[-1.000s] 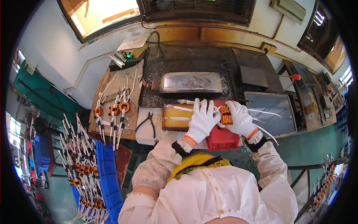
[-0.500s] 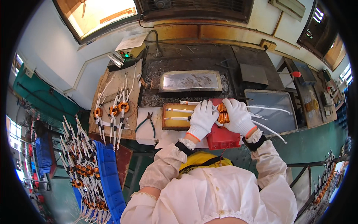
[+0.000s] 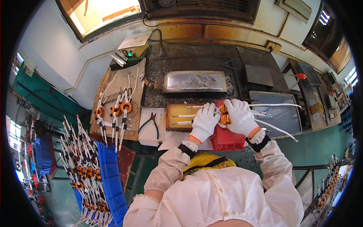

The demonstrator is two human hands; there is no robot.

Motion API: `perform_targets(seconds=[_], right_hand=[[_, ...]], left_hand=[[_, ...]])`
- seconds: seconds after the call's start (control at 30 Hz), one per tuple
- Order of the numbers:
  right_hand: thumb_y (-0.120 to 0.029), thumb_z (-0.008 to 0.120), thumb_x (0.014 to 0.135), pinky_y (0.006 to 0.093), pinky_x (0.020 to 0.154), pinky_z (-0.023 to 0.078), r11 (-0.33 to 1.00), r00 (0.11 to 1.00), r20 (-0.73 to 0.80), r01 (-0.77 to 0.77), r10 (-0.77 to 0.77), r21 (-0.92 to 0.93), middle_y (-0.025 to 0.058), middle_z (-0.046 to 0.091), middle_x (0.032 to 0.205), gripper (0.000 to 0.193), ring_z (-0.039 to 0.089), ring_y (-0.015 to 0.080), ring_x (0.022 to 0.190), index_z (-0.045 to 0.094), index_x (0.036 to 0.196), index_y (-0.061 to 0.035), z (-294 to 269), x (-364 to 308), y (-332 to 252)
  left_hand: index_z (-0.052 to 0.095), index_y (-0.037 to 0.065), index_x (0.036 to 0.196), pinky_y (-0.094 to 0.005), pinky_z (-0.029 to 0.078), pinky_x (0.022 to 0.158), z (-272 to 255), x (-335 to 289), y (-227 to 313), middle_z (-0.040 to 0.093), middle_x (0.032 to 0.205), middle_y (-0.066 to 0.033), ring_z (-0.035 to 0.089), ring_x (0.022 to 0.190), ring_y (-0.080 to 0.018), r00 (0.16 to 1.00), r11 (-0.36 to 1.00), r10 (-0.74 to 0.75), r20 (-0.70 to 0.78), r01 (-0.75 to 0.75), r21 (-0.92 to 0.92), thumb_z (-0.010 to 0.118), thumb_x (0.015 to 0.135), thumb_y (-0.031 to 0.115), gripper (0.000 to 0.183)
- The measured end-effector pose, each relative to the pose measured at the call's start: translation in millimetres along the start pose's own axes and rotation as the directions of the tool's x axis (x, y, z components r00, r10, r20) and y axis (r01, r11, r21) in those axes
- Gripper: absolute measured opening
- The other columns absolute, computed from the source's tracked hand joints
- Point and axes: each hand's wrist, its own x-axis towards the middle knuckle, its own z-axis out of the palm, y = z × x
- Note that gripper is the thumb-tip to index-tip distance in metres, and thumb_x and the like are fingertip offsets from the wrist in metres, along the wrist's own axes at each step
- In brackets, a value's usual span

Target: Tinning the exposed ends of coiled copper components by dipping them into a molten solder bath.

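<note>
Between my two white-gloved hands is a copper-wound coil (image 3: 225, 115) with white-sleeved leads. My right hand (image 3: 241, 116) wraps the coil from the right, and several leads run out past it to the right. My left hand (image 3: 205, 122) closes over the leads on the left side, its fingertips hidden among them. The tips of those left leads (image 3: 183, 116) lie over a shallow yellow-filled tray (image 3: 172, 128). Below the coil is a red plastic box (image 3: 228, 140), partly covered by my hands.
Beyond the tray sits a rectangular pot of silvery metal (image 3: 194, 81). Left of it lie pliers (image 3: 152, 120) and several coils (image 3: 125, 107) on a board. A blue bin (image 3: 111, 178) stands beside many leaded coils (image 3: 89, 172) at lower left. A grey tray (image 3: 276, 109) is at right.
The coil and its leads have shifted slightly to the right relative to the yellow tray. Both hands keep their hold.
</note>
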Motion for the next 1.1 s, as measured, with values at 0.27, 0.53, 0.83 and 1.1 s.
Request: perform_targets(seconds=[0.27,0.53,0.83,1.1], right_hand=[[-0.037,0.081,0.062,0.0399,0.088,0.041,1.0,1.0,0.014,-0.014,0.014,-0.004,0.0113,0.055,0.106,0.071,0.054,0.0295,0.101,0.047,0.118,-0.0078,-2.6,2.7,-3.1],[-0.04,0.08,0.064,0.0397,0.088,0.041,1.0,1.0,0.024,-0.011,0.011,-0.023,0.0113,0.055,0.107,0.072,0.054,0.0291,0.101,0.046,0.119,-0.0081,-1.8,3.5,-3.3],[-0.04,0.081,0.064,0.0398,0.088,0.041,1.0,1.0,0.019,-0.015,0.015,-0.027,0.0117,0.055,0.107,0.072,0.054,0.0299,0.099,0.047,0.119,-0.008,-4.0,3.7,-5.8],[-0.042,0.081,0.064,0.0403,0.088,0.041,1.0,1.0,-0.005,-0.002,0.002,-0.018,0.0123,0.055,0.105,0.074,0.055,0.0289,0.101,0.048,0.119,-0.0057,-2.2,0.3,-1.7]], left_hand=[[0.062,0.012,0.106,-0.0428,0.046,0.091,4.1,-3.1,-2.2,0.053,0.127,-0.0148,0.048,0.124,-0.0321,0.999,0.999,-0.003,0.047,0.005,-0.043,0.055,0.085,0.025,0.026],[0.062,0.011,0.108,-0.0429,0.046,0.093,3.9,-3.8,-2.4,0.052,0.13,-0.0154,0.047,0.126,-0.0324,0.996,0.998,-0.013,0.09,0.019,-0.06,0.053,0.087,0.025,0.026],[0.059,0.012,0.114,-0.0446,0.042,0.098,6.8,-5.0,-4.0,0.049,0.135,-0.0161,0.044,0.129,-0.0328,0.986,0.997,-0.022,0.164,0.033,-0.067,0.051,0.089,0.026,0.03],[0.06,0.01,0.11,-0.0431,0.041,0.099,1.4,-2.2,-1.5,0.053,0.13,-0.0151,0.049,0.126,-0.032,0.996,0.999,-0.008,0.086,0.011,-0.037,0.051,0.087,0.026,0.029]])
